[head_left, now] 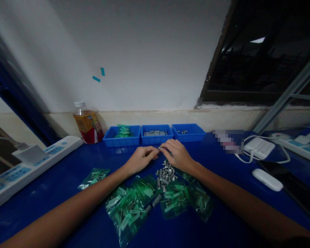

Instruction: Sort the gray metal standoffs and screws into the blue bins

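In front of the blue bins my left hand (143,158) and my right hand (177,154) meet, fingertips nearly touching. A small metal part (159,148) shows at the tips of my right thumb and forefinger, which pinch it. My left thumb and fingers are pressed together beside it; what they hold, if anything, is hidden. Just below the right hand lies a pile of small silvery metal parts (165,175). Green plastic bags of metal pieces (133,203) lie nearer to me, with more green bags (174,199) to their right. Another small green bag (95,177) sits beyond my left forearm.
Three blue bins stand along the wall: a left bin (108,140) with green bags, a middle bin (155,139) with metal pieces, a right bin (189,137) with small parts. A bottle (86,124) and power strip (38,167) are left; a phone (291,186) and white case (267,179) right.
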Demonstrator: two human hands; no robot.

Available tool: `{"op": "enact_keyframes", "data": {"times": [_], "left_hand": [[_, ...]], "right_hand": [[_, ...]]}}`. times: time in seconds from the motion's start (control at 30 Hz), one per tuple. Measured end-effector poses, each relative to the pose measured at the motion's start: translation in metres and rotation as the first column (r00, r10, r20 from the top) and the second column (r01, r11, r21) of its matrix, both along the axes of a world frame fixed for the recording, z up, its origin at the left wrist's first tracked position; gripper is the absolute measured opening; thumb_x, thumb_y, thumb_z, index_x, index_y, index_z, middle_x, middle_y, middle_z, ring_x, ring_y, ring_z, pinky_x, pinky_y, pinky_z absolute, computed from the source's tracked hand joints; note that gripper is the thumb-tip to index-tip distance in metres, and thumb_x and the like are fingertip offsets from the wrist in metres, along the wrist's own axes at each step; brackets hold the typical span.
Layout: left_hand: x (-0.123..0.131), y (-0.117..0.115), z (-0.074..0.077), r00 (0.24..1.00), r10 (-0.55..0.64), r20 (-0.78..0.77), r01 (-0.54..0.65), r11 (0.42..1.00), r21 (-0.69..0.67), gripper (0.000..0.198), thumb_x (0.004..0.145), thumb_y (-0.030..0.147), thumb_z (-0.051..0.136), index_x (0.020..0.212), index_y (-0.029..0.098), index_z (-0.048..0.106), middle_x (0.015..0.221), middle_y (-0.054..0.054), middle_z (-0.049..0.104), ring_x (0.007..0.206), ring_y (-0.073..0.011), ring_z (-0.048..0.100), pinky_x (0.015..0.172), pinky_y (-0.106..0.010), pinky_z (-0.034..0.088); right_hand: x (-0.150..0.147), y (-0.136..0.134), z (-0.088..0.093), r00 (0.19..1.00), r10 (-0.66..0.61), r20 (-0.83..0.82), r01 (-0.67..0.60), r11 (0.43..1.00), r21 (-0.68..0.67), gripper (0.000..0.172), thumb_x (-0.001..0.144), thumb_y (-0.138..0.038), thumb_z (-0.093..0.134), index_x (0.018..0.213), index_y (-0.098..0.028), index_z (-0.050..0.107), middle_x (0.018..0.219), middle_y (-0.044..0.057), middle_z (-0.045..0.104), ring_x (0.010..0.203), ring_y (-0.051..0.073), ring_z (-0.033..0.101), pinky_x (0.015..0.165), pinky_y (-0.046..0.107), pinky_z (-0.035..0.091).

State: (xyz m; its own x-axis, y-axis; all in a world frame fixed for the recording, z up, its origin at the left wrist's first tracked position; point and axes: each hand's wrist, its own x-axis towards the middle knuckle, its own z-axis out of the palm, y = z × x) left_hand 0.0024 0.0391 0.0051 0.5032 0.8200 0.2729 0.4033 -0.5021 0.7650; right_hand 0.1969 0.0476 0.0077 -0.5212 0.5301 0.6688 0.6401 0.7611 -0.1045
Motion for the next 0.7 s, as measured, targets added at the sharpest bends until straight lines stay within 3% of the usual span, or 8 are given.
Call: {"op": "enact_keyframes", "data": {"times": [0.07, 0.13, 0.2, 0.3, 0.53, 0.6, 0.7], "left_hand": [[0.001, -0.003, 0.0, 0.992, -0.068, -0.103, 0.082, 0.988, 0.13, 0.032, 0.092, 0.03, 0.041, 0.115, 0.016, 0.058, 0.099, -0.006, 0.067, 0.084, -0.0165, 0.06, 0.076, -0.03, 0.046], [0.002, -0.006, -0.001, 0.965, -0.15, -0.216, 0.205, 0.943, 0.262, 0.036, 0.092, 0.021, 0.041, 0.127, 0.022, 0.049, 0.116, -0.006, 0.061, 0.1, -0.0183, 0.056, 0.087, -0.034, 0.042], [0.003, -0.007, -0.001, 0.93, -0.199, -0.31, 0.299, 0.899, 0.319, 0.036, 0.092, 0.017, 0.04, 0.126, 0.025, 0.05, 0.121, -0.004, 0.059, 0.109, -0.0191, 0.051, 0.093, -0.036, 0.038], [0.003, -0.006, -0.002, 0.916, -0.16, -0.369, 0.287, 0.903, 0.32, 0.028, 0.092, 0.019, 0.041, 0.115, 0.024, 0.056, 0.112, -0.003, 0.062, 0.105, -0.019, 0.052, 0.091, -0.036, 0.038], [0.002, -0.005, -0.003, 0.927, 0.002, -0.374, 0.138, 0.927, 0.347, 0.02, 0.089, 0.022, 0.047, 0.108, 0.02, 0.054, 0.102, -0.005, 0.061, 0.095, -0.0205, 0.051, 0.083, -0.036, 0.041], [0.002, -0.007, -0.001, 0.932, 0.016, -0.361, 0.121, 0.927, 0.354, 0.017, 0.089, 0.02, 0.045, 0.104, 0.019, 0.054, 0.097, -0.005, 0.06, 0.091, -0.0199, 0.051, 0.082, -0.035, 0.041], [0.003, -0.01, 0.003, 0.924, -0.043, -0.379, 0.189, 0.915, 0.356, 0.019, 0.089, 0.018, 0.044, 0.104, 0.019, 0.055, 0.096, -0.005, 0.06, 0.092, -0.0193, 0.051, 0.085, -0.036, 0.04]], "right_hand": [[0.012, 0.013, 0.003, 0.986, -0.131, -0.101, 0.133, 0.991, 0.019, 0.019, 0.092, -0.027, 0.045, 0.086, -0.018, 0.061, 0.082, 0.006, 0.062, 0.081, 0.02, 0.053, 0.074, 0.033, 0.036], [0.029, 0.027, 0.003, 0.931, -0.314, -0.184, 0.322, 0.947, 0.011, 0.02, 0.091, -0.029, 0.047, 0.083, -0.018, 0.062, 0.083, 0.006, 0.062, 0.083, 0.021, 0.052, 0.075, 0.034, 0.035], [0.045, 0.039, 0.002, 0.858, -0.476, -0.195, 0.482, 0.876, -0.019, 0.02, 0.089, -0.032, 0.05, 0.083, -0.018, 0.063, 0.085, 0.007, 0.063, 0.086, 0.023, 0.051, 0.075, 0.035, 0.033], [0.059, 0.047, -0.003, 0.781, -0.605, -0.156, 0.603, 0.795, -0.064, 0.022, 0.087, -0.035, 0.052, 0.081, -0.019, 0.066, 0.086, 0.007, 0.063, 0.091, 0.026, 0.049, 0.075, 0.037, 0.03], [0.05, 0.039, -0.009, 0.792, -0.585, -0.175, 0.586, 0.809, -0.051, 0.028, 0.088, -0.041, 0.049, 0.087, -0.019, 0.066, 0.096, 0.01, 0.061, 0.101, 0.03, 0.043, 0.081, 0.042, 0.028], [0.044, 0.031, -0.008, 0.832, -0.522, -0.19, 0.531, 0.847, 0.001, 0.025, 0.088, -0.039, 0.049, 0.089, -0.019, 0.065, 0.096, 0.009, 0.061, 0.102, 0.029, 0.044, 0.083, 0.042, 0.028], [0.032, 0.014, -0.006, 0.927, -0.342, -0.151, 0.353, 0.934, 0.05, 0.019, 0.089, -0.033, 0.049, 0.086, -0.021, 0.063, 0.088, 0.006, 0.062, 0.098, 0.025, 0.047, 0.083, 0.04, 0.029]]}}
